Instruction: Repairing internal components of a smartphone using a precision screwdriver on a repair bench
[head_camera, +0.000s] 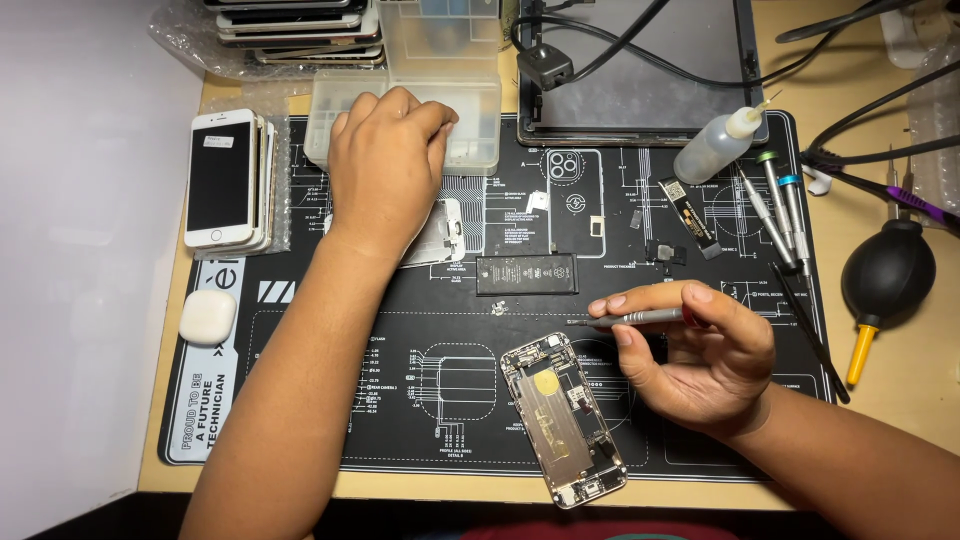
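Observation:
An opened phone chassis (562, 418), its inner parts bare, lies near the front edge of the black repair mat (420, 420). Just right of it, my right hand (700, 355) grips a small grey screwdriver (625, 320) that points left, above the chassis. My left hand (385, 170) reaches to the far left of the mat, fingers bent down into a clear plastic parts tray (478, 125); what the fingertips touch is hidden. A black battery (527, 273) lies mid-mat. A detached phone panel (440, 235) sits partly under my left wrist.
A stack of white phones (225, 180) and a white earbud case (208, 316) lie at the left. At the right are a squeeze bottle (718, 145), several screwdrivers (780, 215) and a black air blower (885, 280). A dark tablet (640, 70) with cables sits at the back.

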